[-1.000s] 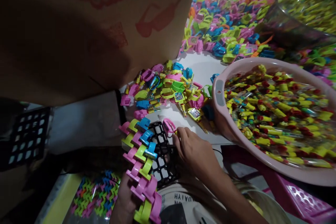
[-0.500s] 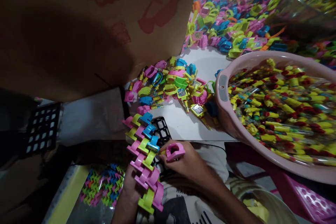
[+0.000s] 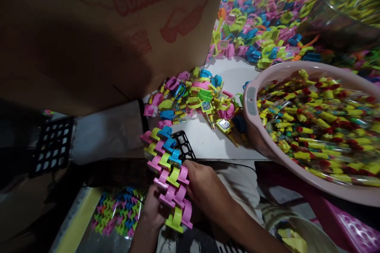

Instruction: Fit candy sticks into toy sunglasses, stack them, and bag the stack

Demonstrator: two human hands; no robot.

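A black grid rack (image 3: 185,146) carries rows of pink, yellow-green and blue toy watches (image 3: 164,160), tilted towards me. My left hand (image 3: 152,207) grips the rack from beneath at its lower left; its fingers are mostly hidden by the watches. At the rack's right edge, my right hand (image 3: 206,184) is closed around a pink toy watch (image 3: 183,174), which sits at the end of a row. Some of its fingertips are out of sight behind the watches. Beyond the rack, a loose pile of toy watches with candy-filled tubes (image 3: 202,95) lies on the white table (image 3: 208,142).
A pink tub (image 3: 252,106) full of wrapped candy tubes stands at the right. A large cardboard box (image 3: 103,47) blocks the back left. More watches (image 3: 252,27) cover the far table. Below are a bag of watches (image 3: 118,211) and a bucket (image 3: 285,221).
My right hand has carried the pink toy watch left, from beside the rack to the end of a row. The rack has shifted slightly right in view.
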